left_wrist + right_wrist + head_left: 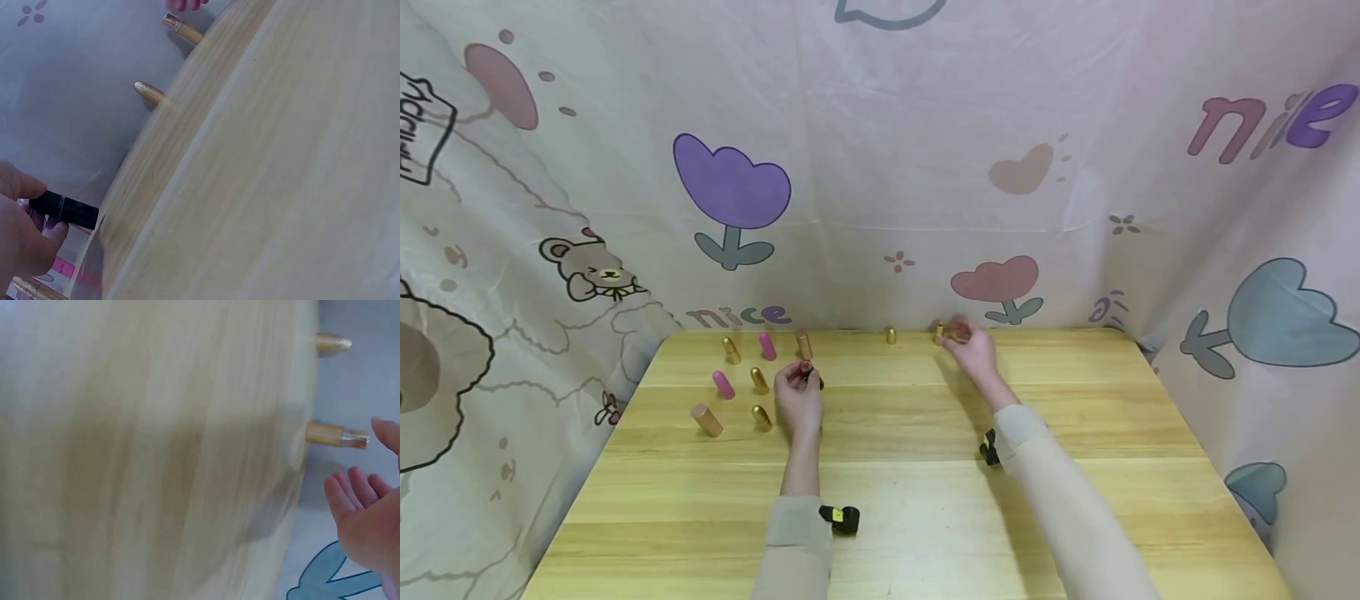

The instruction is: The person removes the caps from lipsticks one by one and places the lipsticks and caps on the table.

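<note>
My left hand [799,402] pinches a black lipstick tube [64,209] between thumb and fingers, held over the left part of the table. At the far edge, my right hand [976,350] is beside an upright gold lipstick tube [337,435] with a narrower shiny top. In the right wrist view the thumb and fingers are spread apart near that tube, with a gap between them and it. To its left stands a gold tube with a rounded tip [891,335].
Left of my left hand are several tubes: a pink one [723,384], another pink one [767,346], a rose-gold cylinder [706,419] and gold round-tipped ones [759,381]. A rose-gold tube [804,344] stands just behind the left hand. A printed curtain [880,167] borders the wooden table [895,533].
</note>
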Demonstrator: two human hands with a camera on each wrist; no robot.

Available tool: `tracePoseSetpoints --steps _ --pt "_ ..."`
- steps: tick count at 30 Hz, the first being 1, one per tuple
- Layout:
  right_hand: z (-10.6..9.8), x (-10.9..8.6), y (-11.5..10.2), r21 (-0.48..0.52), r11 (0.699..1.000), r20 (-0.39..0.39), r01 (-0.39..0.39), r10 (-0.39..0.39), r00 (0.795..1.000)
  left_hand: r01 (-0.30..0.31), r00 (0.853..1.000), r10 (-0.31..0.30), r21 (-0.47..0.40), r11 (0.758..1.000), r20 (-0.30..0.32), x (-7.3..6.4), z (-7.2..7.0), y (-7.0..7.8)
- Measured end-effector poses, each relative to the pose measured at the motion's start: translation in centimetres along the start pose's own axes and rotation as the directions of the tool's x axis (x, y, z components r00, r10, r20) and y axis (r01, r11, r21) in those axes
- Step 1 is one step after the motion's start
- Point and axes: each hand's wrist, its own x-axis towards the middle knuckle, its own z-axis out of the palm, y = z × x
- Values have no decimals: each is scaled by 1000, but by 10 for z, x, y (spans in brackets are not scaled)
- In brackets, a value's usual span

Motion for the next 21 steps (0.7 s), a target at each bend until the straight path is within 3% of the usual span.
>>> tracePoseSetpoints --steps 5,12,21 --pt "2 -13 -12 40 994 -76 104 -101 992 51 998 -51 44 998 20 -4 -1 3" --pt "16 -39 -28 100 963 -150 251 -235 960 80 994 -84 52 995 70 -17 -1 9" --pt "34 -77 -48 60 932 -158 357 -344 926 111 984 -91 -127 986 156 -43 12 20"
